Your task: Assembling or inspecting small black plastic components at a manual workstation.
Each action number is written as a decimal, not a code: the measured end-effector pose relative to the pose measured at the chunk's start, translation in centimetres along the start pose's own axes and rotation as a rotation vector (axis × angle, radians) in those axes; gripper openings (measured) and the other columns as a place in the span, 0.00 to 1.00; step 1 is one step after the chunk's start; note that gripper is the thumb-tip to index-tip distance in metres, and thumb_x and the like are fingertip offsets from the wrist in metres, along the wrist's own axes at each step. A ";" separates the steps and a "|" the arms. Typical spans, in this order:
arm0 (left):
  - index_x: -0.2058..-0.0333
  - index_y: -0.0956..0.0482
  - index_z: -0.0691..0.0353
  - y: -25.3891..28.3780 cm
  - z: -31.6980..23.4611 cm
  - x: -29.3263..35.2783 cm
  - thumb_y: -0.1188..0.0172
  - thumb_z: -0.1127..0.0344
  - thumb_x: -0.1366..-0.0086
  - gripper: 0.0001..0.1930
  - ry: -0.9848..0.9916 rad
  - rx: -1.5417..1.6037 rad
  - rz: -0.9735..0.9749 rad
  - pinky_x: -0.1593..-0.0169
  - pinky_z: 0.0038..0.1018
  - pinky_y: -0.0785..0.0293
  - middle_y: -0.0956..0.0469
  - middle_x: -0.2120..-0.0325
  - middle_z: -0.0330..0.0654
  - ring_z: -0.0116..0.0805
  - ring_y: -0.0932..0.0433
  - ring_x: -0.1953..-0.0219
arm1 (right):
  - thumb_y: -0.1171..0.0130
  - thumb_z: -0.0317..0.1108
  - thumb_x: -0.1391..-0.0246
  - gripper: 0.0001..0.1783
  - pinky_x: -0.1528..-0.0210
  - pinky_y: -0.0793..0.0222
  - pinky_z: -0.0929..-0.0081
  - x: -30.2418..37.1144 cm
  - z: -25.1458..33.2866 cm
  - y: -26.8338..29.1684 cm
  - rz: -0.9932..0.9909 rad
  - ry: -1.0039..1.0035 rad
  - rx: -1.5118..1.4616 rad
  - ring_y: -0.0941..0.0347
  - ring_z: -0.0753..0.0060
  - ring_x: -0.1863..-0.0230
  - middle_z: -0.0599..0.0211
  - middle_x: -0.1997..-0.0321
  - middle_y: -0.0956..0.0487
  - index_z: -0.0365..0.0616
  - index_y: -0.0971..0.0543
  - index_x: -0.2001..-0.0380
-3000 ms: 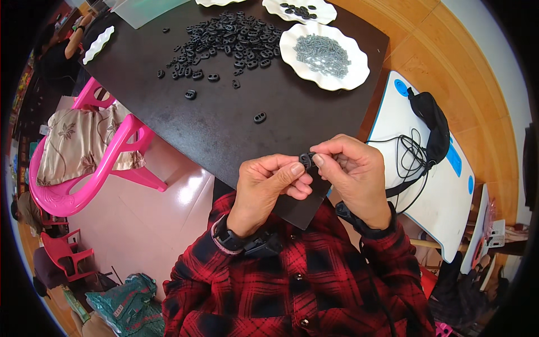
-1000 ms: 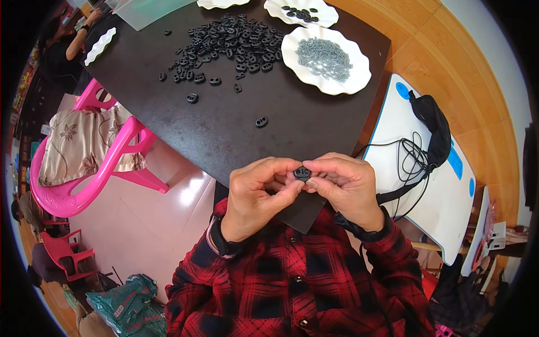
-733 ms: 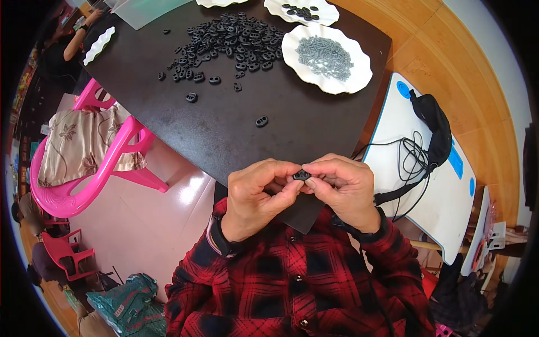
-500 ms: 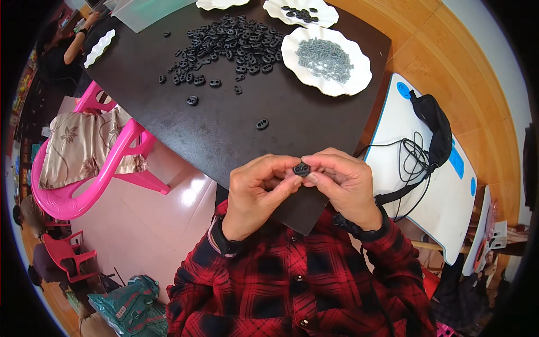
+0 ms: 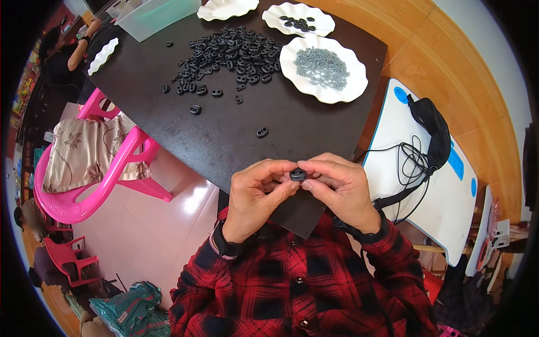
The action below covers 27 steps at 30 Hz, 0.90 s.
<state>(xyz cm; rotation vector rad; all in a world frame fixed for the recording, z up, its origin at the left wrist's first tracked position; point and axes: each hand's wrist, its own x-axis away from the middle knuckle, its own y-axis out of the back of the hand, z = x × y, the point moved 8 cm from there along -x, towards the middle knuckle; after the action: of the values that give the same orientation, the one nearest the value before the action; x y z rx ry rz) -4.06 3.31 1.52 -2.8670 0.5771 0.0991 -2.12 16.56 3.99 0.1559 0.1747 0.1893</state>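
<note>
Between the fingertips of both hands sits a small black two-hole cord lock (image 5: 297, 174), held over the near corner of the dark table (image 5: 219, 135). My left hand (image 5: 259, 191) pinches its left side with thumb and forefinger. On the other side my right hand (image 5: 339, 188) grips it the same way. One loose cord lock (image 5: 262, 132) lies just beyond my hands. A heap of black cord lock pieces (image 5: 230, 53) covers the far middle of the table. Small metal springs (image 5: 321, 68) fill a wavy white plate (image 5: 355, 84) at the right.
Farther back, another white plate (image 5: 275, 22) carries several black pieces, beside a third plate (image 5: 224, 8) and a clear plastic bin (image 5: 160, 19). At left stands a pink chair (image 5: 84, 208); at right, a white folding table (image 5: 393, 135) with a black cable. Another person (image 5: 70, 59) sits far left.
The cord lock has tilted in my fingers, showing more of its side. My hands stay almost in place, while the table appears slightly lower in the picture.
</note>
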 end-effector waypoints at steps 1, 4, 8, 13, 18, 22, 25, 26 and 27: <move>0.60 0.26 0.71 0.0 -0.1 0.0 0.43 0.83 0.46 0.13 0.002 0.000 -0.001 0.63 0.19 0.25 0.24 0.68 0.43 0.27 0.24 0.67 | 0.46 0.15 0.53 0.17 0.59 0.28 0.83 0.0 0.1 -0.1 0.001 -0.002 -0.001 0.26 0.76 0.63 0.61 0.60 0.28 0.31 0.26 0.57; 0.63 0.24 0.71 0.0 -1.0 -0.1 0.42 0.83 0.47 0.11 -0.046 -0.204 -0.010 0.64 0.18 0.26 0.24 0.69 0.43 0.27 0.24 0.68 | 0.44 0.15 0.55 0.15 0.63 0.28 0.83 0.0 0.1 0.0 -0.075 -0.031 -0.062 0.26 0.75 0.65 0.61 0.62 0.26 0.33 0.24 0.60; 0.65 0.23 0.71 -0.5 -2.1 -0.1 0.41 0.83 0.48 0.10 -0.201 -0.398 -0.017 0.64 0.19 0.26 0.25 0.67 0.44 0.27 0.24 0.67 | 0.42 0.15 0.58 0.14 0.67 0.29 0.82 -0.4 1.4 0.4 -0.090 0.219 0.192 0.26 0.74 0.67 0.61 0.64 0.25 0.36 0.21 0.64; 0.66 0.23 0.71 0.0 -1.2 -0.5 0.41 0.83 0.49 0.10 -0.143 -0.034 0.010 0.63 0.19 0.26 0.25 0.66 0.45 0.28 0.25 0.66 | 0.39 0.16 0.61 0.14 0.69 0.29 0.83 -0.2 2.4 0.5 -0.156 0.373 0.344 0.26 0.73 0.69 0.63 0.66 0.24 0.39 0.20 0.66; 0.66 0.24 0.70 0.4 -0.6 -0.4 0.40 0.83 0.50 0.10 -0.123 -0.010 -0.019 0.61 0.20 0.26 0.26 0.65 0.46 0.28 0.25 0.66 | 0.39 0.16 0.61 0.12 0.68 0.30 0.81 0.0 2.3 0.1 -0.147 0.338 0.269 0.26 0.72 0.68 0.61 0.66 0.24 0.38 0.21 0.69; 0.66 0.24 0.70 0.4 -0.7 -0.4 0.40 0.83 0.50 0.11 -0.149 0.003 -0.018 0.61 0.20 0.26 0.26 0.65 0.46 0.28 0.25 0.66 | 0.38 0.16 0.62 0.12 0.68 0.29 0.80 -0.3 1.6 0.3 -0.144 0.274 0.202 0.26 0.70 0.68 0.61 0.66 0.24 0.38 0.21 0.69; 0.65 0.24 0.70 0.1 -1.0 -0.4 0.40 0.83 0.49 0.11 -0.151 0.025 -0.024 0.61 0.20 0.26 0.25 0.65 0.46 0.28 0.25 0.66 | 0.38 0.16 0.63 0.12 0.68 0.29 0.80 -0.3 1.8 0.3 -0.127 0.421 0.291 0.26 0.70 0.69 0.61 0.66 0.24 0.38 0.21 0.69; 0.65 0.24 0.70 0.0 -0.4 -0.5 0.41 0.83 0.49 0.11 -0.067 0.080 -0.035 0.61 0.20 0.26 0.25 0.66 0.46 0.29 0.25 0.66 | 0.38 0.16 0.63 0.13 0.68 0.29 0.80 -0.2 2.0 0.2 -0.120 0.477 0.348 0.26 0.69 0.68 0.61 0.67 0.24 0.38 0.21 0.69; 0.65 0.24 0.70 -0.1 0.2 -0.4 0.41 0.84 0.49 0.11 0.017 0.136 -0.047 0.61 0.20 0.26 0.25 0.66 0.46 0.29 0.25 0.66 | 0.38 0.16 0.63 0.13 0.69 0.29 0.80 -0.1 2.2 0.1 -0.112 0.532 0.405 0.26 0.69 0.68 0.61 0.67 0.24 0.37 0.22 0.69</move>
<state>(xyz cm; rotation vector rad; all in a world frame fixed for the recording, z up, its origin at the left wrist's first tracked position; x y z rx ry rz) -4.42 3.61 1.38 -2.7500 0.4990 0.0269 -1.83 16.34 6.16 0.4973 0.7512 0.0774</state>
